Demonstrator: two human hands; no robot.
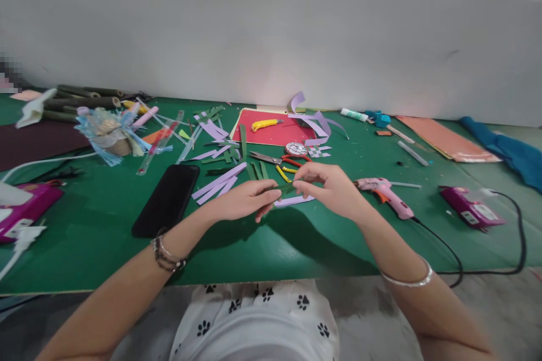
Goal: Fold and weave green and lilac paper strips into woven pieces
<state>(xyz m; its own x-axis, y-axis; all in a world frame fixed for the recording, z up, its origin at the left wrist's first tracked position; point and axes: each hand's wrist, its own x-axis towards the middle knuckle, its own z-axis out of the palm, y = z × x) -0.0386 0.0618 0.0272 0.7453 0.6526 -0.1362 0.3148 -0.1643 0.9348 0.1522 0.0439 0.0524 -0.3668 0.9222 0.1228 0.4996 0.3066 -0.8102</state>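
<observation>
Both of my hands meet above the green table [105,248], pinching one thin dark green paper strip [287,186] between them. My left hand [245,200] grips its left end with fingers pressed together. My right hand [332,186] pinches the right end between thumb and forefinger. A lilac paper strip [294,201] lies flat just under the hands. More lilac strips [218,182] and green strips [258,170] are scattered behind them.
A black phone [167,199] lies left of my hands. Scissors [271,159], a yellow cutter [266,123] on a red sheet [275,131], a woven paper patch [318,151], a pink glue gun [385,194] with cable, a magenta device [470,207] and a white partition [271,34] surround the work area.
</observation>
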